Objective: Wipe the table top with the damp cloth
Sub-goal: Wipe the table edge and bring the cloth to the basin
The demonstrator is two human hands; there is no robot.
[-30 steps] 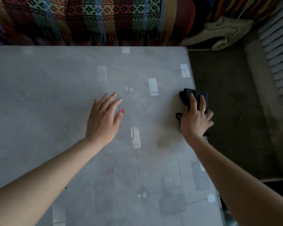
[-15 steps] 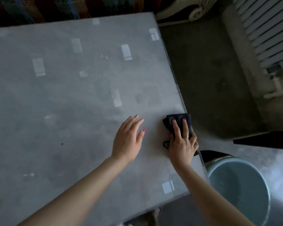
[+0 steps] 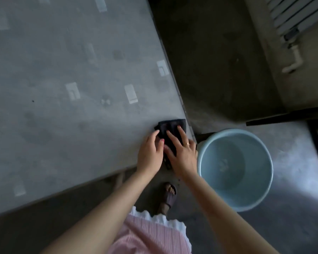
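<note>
The grey table top point(image 3: 62, 88) fills the upper left of the head view. A dark folded cloth point(image 3: 170, 126) lies at the table's near right corner. My right hand point(image 3: 182, 151) presses flat on the cloth, fingers spread over it. My left hand point(image 3: 151, 153) rests beside it, with its fingertips touching the cloth's left edge. The lower part of the cloth is hidden under both hands.
A pale blue bucket point(image 3: 235, 169) stands on the floor just right of the table corner, close to my right wrist. A white radiator point(image 3: 292, 13) is at the top right. My sandalled foot point(image 3: 168, 197) is below the table edge.
My right hand has dragged the cloth along the right edge to the near corner. My left hand has moved over next to it and now touches the cloth. The bucket has come into view.
</note>
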